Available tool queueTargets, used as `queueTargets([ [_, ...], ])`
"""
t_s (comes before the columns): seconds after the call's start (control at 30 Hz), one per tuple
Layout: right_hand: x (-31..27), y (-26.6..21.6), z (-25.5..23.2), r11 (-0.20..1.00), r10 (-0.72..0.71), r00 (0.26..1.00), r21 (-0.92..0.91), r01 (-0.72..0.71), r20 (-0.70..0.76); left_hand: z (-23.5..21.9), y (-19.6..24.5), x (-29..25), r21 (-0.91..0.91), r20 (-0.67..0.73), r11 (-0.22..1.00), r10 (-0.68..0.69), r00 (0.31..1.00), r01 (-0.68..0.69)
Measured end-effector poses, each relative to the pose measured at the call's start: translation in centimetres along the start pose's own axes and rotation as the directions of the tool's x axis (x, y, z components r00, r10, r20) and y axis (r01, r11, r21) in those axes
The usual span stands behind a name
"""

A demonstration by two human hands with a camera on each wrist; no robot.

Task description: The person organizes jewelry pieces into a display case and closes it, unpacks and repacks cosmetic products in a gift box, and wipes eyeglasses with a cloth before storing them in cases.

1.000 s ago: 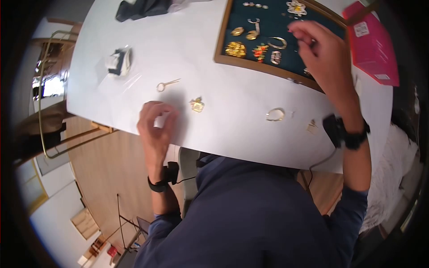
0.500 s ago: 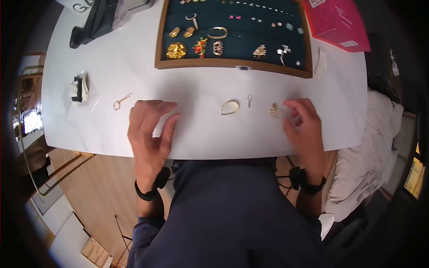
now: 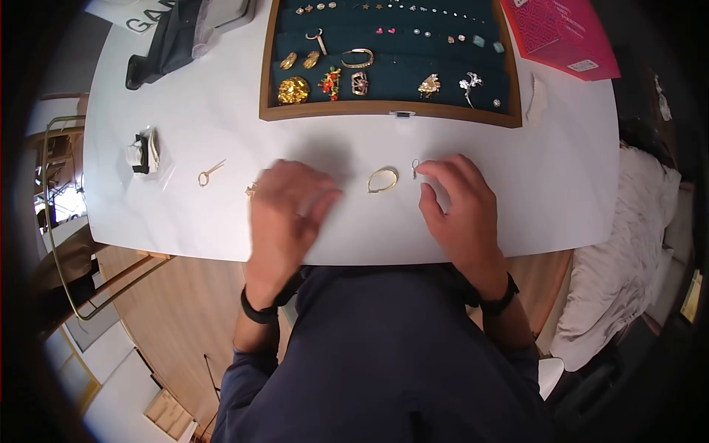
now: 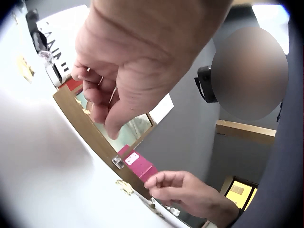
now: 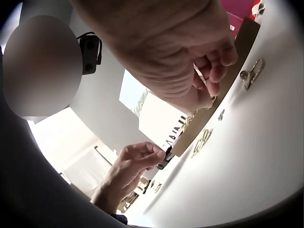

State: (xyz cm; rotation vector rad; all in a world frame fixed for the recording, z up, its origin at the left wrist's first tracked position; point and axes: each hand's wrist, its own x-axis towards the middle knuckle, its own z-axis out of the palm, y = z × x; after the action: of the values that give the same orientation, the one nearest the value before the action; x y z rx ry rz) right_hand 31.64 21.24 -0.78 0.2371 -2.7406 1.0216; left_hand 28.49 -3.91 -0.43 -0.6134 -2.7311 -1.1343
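Note:
In the head view my left hand (image 3: 286,214), slightly blurred, hovers over the near table with relaxed fingers and thumb apart. A small gold ornament (image 3: 251,190) peeks out at its left side, partly covered. My right hand (image 3: 465,210) is held with thumb and index finger spread, the index fingertip right at a small silver drop earring (image 3: 415,168). Between the hands lies a thin gold bangle (image 3: 382,180). A square gold piece (image 5: 251,73) shows on the table in the right wrist view; in the head view the right hand hides it.
A wooden jewelry tray (image 3: 325,112) lined in dark green holds several earrings and brooches beyond the hands. Left of them lie a gold ring-headed pin (image 3: 211,173) and a bagged black-and-white item (image 3: 144,153). A pink box (image 3: 565,44) stands at the back right.
My right hand came down from over the tray to the near table, then shifted left to the silver earring. The left hand moved right, uncovering part of the small gold ornament.

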Motion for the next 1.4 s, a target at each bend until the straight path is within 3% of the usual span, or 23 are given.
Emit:
queueTargets([
  [0.03, 0.2, -0.1, 0.3, 0.998, 0.045, 0.999, 0.039, -0.045, 0.010, 0.5, 0.9, 0.2, 0.031, 0.069, 0.995, 0.096, 0.993, -0.098],
  [0.13, 0.6, -0.6, 0.1, 0.982, 0.137, 0.990, 0.129, -0.140, 0.035, 2.6, 2.5, 0.7, -0.013, 0.197, 0.991, 0.132, 0.972, -0.132],
  [0.27, 0.6, -0.6, -1.3, 0.942, 0.245, 0.964, 0.211, -0.263, 0.108, 4.9, 2.6, 1.1, 0.046, 0.208, 0.989, 0.131, 0.969, -0.144],
  [0.4, 0.7, 0.2, -1.8, 0.919, 0.209, 0.964, 0.304, -0.250, 0.162, 5.0, 2.3, 1.2, 0.096, 0.209, 0.979, 0.154, 0.966, -0.177],
  [0.47, 1.2, 0.1, -1.6, 0.806, 0.227, 0.946, 0.501, -0.316, 0.231, 4.1, 2.7, 2.2, 0.080, 0.191, 0.982, 0.153, 0.970, -0.171],
  [0.5, 1.8, -0.3, -1.7, 0.805, 0.227, 0.946, 0.502, -0.316, 0.231, 3.3, 2.9, 3.1, 0.047, 0.153, 0.977, 0.197, 0.968, -0.207],
  [0.53, 2.7, -0.8, -2.0, 0.703, 0.235, 0.916, 0.594, -0.392, 0.326, 2.4, 3.2, 4.0, 0.014, 0.115, 0.970, 0.238, 0.965, -0.241],
  [0.57, 3.6, -1.1, -2.3, 0.584, 0.227, 0.879, 0.664, -0.467, 0.418, 1.3, 3.4, 5.0, 0.019, 0.169, 0.960, 0.273, 0.947, -0.280],
  [0.67, 7.3, -0.3, -2.9, 0.539, 0.118, 0.879, 0.714, -0.447, 0.462, -0.6, 3.0, 7.6, -0.009, 0.205, 0.933, 0.353, 0.913, -0.359],
  [0.7, 8.6, 0.0, -3.1, 0.540, 0.115, 0.880, 0.715, -0.445, 0.461, -0.9, 2.7, 8.8, 0.023, 0.159, 0.888, 0.451, 0.878, -0.460],
  [0.73, 9.9, 0.3, -3.3, 0.544, 0.084, 0.879, 0.718, -0.435, 0.469, -1.2, 2.3, 10.0, 0.025, 0.159, 0.888, 0.450, 0.879, -0.459],
  [0.8, 12.2, 0.9, -3.4, 0.546, 0.051, 0.877, 0.721, -0.426, 0.479, -1.5, 1.3, 12.4, -0.136, 0.228, 0.893, 0.451, 0.863, -0.430],
  [0.87, 14.3, 1.6, -3.2, 0.632, 0.066, 0.920, 0.698, -0.338, 0.386, -1.3, -0.5, 14.8, -0.214, 0.235, 0.899, 0.428, 0.873, -0.383],
  [0.9, 15.5, 2.4, -2.9, 0.632, 0.066, 0.919, 0.697, -0.339, 0.388, -1.0, -1.4, 16.0, -0.200, 0.156, 0.918, 0.376, 0.914, -0.343],
  [0.97, 17.7, 4.1, -2.4, 0.844, 0.111, 0.955, 0.481, -0.237, 0.276, -1.7, -0.4, 17.3, -0.192, 0.077, 0.935, 0.317, 0.945, -0.298],
  [1.0, 18.3, 4.4, -2.1, 0.844, 0.113, 0.954, 0.480, -0.240, 0.279, -2.8, 1.0, 18.5, -0.091, 0.191, 0.995, 0.055, 0.980, -0.038],
  [1.03, 18.8, 4.5, -1.9, 0.884, 0.149, 0.943, 0.387, -0.262, 0.299, -3.5, 1.8, 19.1, 0.036, 0.272, 0.976, -0.217, 0.937, 0.216],
  [1.07, 19.2, 4.6, -1.6, 0.915, 0.185, 0.931, 0.291, -0.281, 0.315, -3.0, 0.6, 19.3, 0.034, 0.274, 0.975, -0.220, 0.936, 0.220],
  [1.13, 19.9, 5.6, -0.7, 0.919, 0.160, 0.926, 0.291, -0.266, 0.342, -1.9, -1.6, 19.5, 0.011, 0.221, 0.983, 0.175, 0.959, -0.182],
  [1.2, 19.8, 6.5, -0.4, 0.922, 0.137, 0.921, 0.294, -0.254, 0.365, -1.5, -1.3, 18.8, -0.003, 0.255, 0.980, 0.192, 0.948, -0.198],
  [1.27, 19.6, 6.5, -0.9, 0.920, 0.163, 0.949, 0.307, -0.245, 0.271, -0.6, -0.7, 18.7, -0.020, 0.285, 0.977, 0.211, 0.935, -0.214],
  [1.37, 19.3, 7.6, -2.1, 0.878, 0.177, 0.950, 0.395, -0.269, 0.256, 2.4, -1.9, 17.9, 0.222, 0.254, 0.842, 0.437, 0.863, -0.491],
  [1.4, 18.9, 7.5, -2.2, 0.879, 0.177, 0.951, 0.393, -0.268, 0.254, 3.3, -1.9, 17.8, 0.221, 0.252, 0.841, 0.439, 0.862, -0.493],
])
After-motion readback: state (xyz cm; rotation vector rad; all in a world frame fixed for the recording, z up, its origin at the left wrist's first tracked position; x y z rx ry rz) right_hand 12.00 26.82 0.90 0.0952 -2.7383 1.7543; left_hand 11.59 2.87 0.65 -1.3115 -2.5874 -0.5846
